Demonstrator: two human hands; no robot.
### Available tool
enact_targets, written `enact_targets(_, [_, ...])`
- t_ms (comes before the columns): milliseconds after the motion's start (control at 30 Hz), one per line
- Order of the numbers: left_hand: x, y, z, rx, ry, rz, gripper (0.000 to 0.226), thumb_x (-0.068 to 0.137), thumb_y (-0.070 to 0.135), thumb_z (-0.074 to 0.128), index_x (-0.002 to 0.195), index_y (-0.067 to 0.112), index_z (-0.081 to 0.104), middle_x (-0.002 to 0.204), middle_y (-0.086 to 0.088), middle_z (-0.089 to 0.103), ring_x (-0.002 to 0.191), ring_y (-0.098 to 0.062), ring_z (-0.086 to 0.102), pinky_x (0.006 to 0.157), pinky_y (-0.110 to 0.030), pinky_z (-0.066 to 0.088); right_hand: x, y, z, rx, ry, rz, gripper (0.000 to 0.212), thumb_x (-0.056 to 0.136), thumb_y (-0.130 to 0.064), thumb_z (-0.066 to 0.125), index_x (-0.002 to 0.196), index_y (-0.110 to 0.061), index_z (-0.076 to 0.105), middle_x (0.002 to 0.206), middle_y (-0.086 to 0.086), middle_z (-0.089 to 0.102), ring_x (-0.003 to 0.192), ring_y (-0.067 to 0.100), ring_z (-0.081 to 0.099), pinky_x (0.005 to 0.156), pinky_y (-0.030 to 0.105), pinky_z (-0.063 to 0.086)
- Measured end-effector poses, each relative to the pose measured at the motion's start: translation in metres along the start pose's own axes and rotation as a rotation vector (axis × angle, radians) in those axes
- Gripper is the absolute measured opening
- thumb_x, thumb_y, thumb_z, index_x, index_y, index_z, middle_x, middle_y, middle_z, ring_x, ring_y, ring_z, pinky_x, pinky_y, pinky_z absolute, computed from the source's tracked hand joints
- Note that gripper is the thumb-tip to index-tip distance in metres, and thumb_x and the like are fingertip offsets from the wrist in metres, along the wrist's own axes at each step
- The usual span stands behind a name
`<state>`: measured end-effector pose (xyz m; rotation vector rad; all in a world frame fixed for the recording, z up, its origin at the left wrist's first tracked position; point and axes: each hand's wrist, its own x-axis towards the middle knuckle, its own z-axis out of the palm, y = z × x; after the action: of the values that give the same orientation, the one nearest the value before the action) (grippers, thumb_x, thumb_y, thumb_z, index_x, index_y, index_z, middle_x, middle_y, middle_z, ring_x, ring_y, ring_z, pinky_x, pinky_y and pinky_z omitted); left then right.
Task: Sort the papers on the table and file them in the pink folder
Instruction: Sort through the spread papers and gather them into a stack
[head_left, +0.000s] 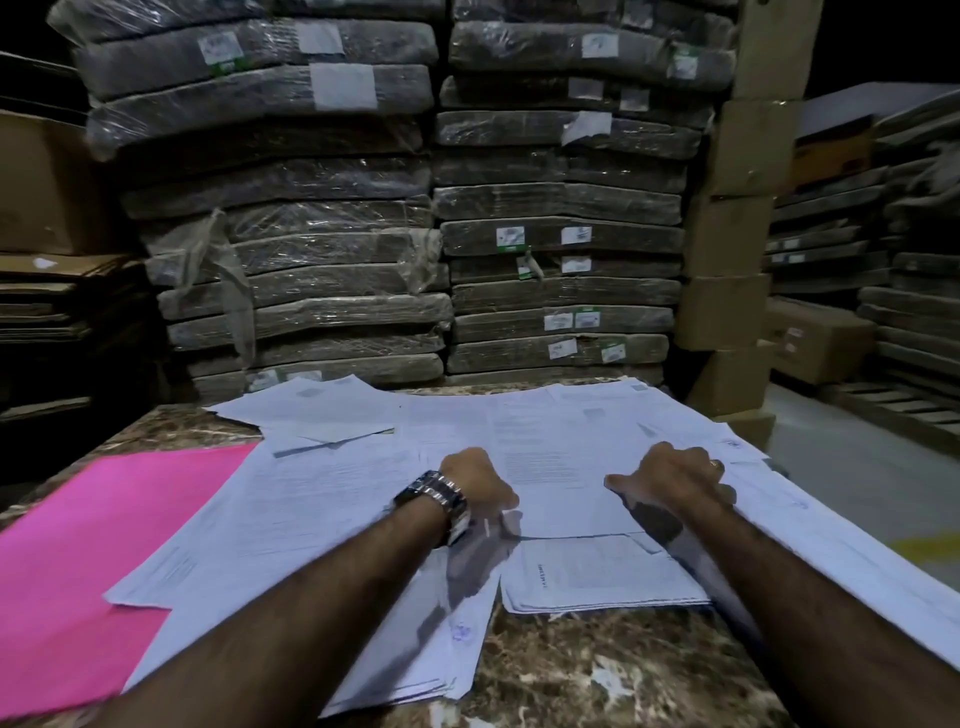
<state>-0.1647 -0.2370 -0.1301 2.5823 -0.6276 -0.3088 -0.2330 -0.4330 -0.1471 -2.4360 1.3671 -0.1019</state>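
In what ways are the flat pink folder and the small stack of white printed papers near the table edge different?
The flat pink folder is bright, plain and wide; the small stack of white printed papers is pale, carries text and looks smaller. The folder lies at the left with one white sheet overlapping its edge; the stack lies between the two forearms, its far edge under another sheet. Both lie flat on the brown marbled table.

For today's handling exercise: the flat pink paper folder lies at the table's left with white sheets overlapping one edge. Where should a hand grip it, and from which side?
Grip the flat pink paper folder at its bare left edge, coming from the left. Its right edge is pinned under the spread white printed sheets, so pulling there would likely drag them. It lies flat on the brown marble table; slide a corner off the rim to pinch it.
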Motion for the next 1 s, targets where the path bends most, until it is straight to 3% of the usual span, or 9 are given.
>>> enact_targets(67, [0.004, 0.017, 0.008, 0.047, -0.014, -0.02, 0.033, 0.084, 0.031, 0.067, 0.106, 0.006, 0.063, 0.1, -0.005, 0.062, 0.105, -0.024, 0.063, 0.067, -0.024, 0.044, 0.01, 0.008, 0.002, -0.016, 0.005, 0.016, 0.09, 0.064, -0.07, 0.068, 0.131, -0.014, 0.047, 0.139, 0.016, 0.044, 0.127, 0.036, 0.04, 0.099, 0.048, 0.039])
enact_targets(167, [0.016, 0.029, 0.014, 0.047, 0.013, -0.049, 0.042, 0.084, 0.033, 0.068, 0.114, 0.004, 0.061, 0.1, -0.005, 0.06, 0.11, -0.022, 0.061, 0.063, -0.024, 0.041, 0.021, 0.01, 0.004, 0.005, 0.004, -0.064, 0.08, 0.065, -0.065, 0.072, 0.12, -0.011, 0.053, 0.129, 0.013, 0.056, 0.119, 0.033, 0.049, 0.09, 0.04, 0.042])
enact_targets(367, [0.037, 0.011, 0.02, -0.156, -0.051, -0.129, 0.03, 0.079, 0.032, 0.073, 0.068, 0.011, 0.055, 0.069, 0.001, 0.054, 0.066, -0.013, 0.054, 0.05, -0.02, 0.042, 0.022, 0.019, -0.007, 0.179, -0.041, -0.133, 0.05, 0.073, -0.037, 0.079, 0.106, -0.007, 0.057, 0.098, 0.01, 0.065, 0.094, 0.027, 0.062, 0.069, 0.028, 0.046])
enact_targets(500, [0.045, 0.002, 0.023, -0.602, -0.114, -0.186, 0.016, 0.079, 0.005, 0.07, 0.088, 0.005, 0.058, 0.087, -0.013, 0.063, 0.078, -0.024, 0.063, 0.082, -0.036, 0.058, 0.017, 0.02, -0.017, 0.391, -0.153, -0.145, 0.043, 0.079, -0.02, 0.075, 0.113, 0.0, 0.06, 0.106, 0.015, 0.066, 0.091, 0.026, 0.064, 0.08, 0.034, 0.055])
enact_targets(567, [0.043, 0.001, 0.023, -0.743, -0.147, -0.221, 0.01, 0.082, 0.001, 0.066, 0.085, 0.003, 0.056, 0.082, -0.011, 0.062, 0.077, -0.022, 0.062, 0.084, -0.034, 0.055, 0.017, 0.019, -0.021, 0.389, -0.212, -0.136, 0.031, 0.084, -0.024, 0.071, 0.103, 0.0, 0.066, 0.106, 0.016, 0.069, 0.083, 0.022, 0.066, 0.064, 0.026, 0.049])
enact_targets(733, [0.038, -0.007, 0.013, -1.087, -0.268, -0.307, 0.013, 0.087, -0.006, 0.06, 0.078, 0.003, 0.057, 0.078, -0.009, 0.058, 0.07, -0.018, 0.057, 0.08, -0.027, 0.053, 0.025, 0.027, -0.027, 0.535, -0.231, -0.161, 0.054, 0.09, -0.042, 0.062, 0.127, -0.002, 0.057, 0.113, 0.016, 0.065, 0.097, 0.026, 0.059, 0.069, 0.029, 0.042])
enact_targets(800, [0.033, -0.011, 0.008, -1.204, -0.309, -0.356, 0.012, 0.088, -0.007, 0.058, 0.079, 0.0, 0.058, 0.079, -0.011, 0.058, 0.07, -0.018, 0.057, 0.062, -0.023, 0.057, 0.028, 0.029, -0.027, 0.649, -0.284, -0.166, 0.06, 0.089, -0.049, 0.061, 0.13, -0.005, 0.055, 0.118, 0.013, 0.063, 0.093, 0.027, 0.059, 0.074, 0.032, 0.049])
enact_targets(867, [0.029, -0.016, 0.003, -1.282, -0.325, -0.384, 0.012, 0.087, -0.007, 0.059, 0.077, -0.002, 0.058, 0.079, -0.013, 0.059, 0.07, -0.018, 0.058, 0.046, -0.021, 0.055, 0.033, 0.03, -0.026, 0.865, -0.373, -0.098, 0.057, 0.085, -0.049, 0.066, 0.125, -0.01, 0.058, 0.11, 0.014, 0.063, 0.087, 0.031, 0.062, 0.073, 0.038, 0.056])
enact_targets(1000, [0.017, -0.023, -0.004, -1.244, -0.366, -0.368, 0.013, 0.088, -0.004, 0.061, 0.075, 0.0, 0.062, 0.078, -0.011, 0.06, 0.062, -0.015, 0.061, 0.044, -0.018, 0.054, 0.035, 0.031, -0.025, 1.065, -0.524, -0.098, 0.045, 0.085, -0.035, 0.07, 0.122, -0.011, 0.063, 0.107, 0.011, 0.07, 0.091, 0.027, 0.067, 0.072, 0.035, 0.058])
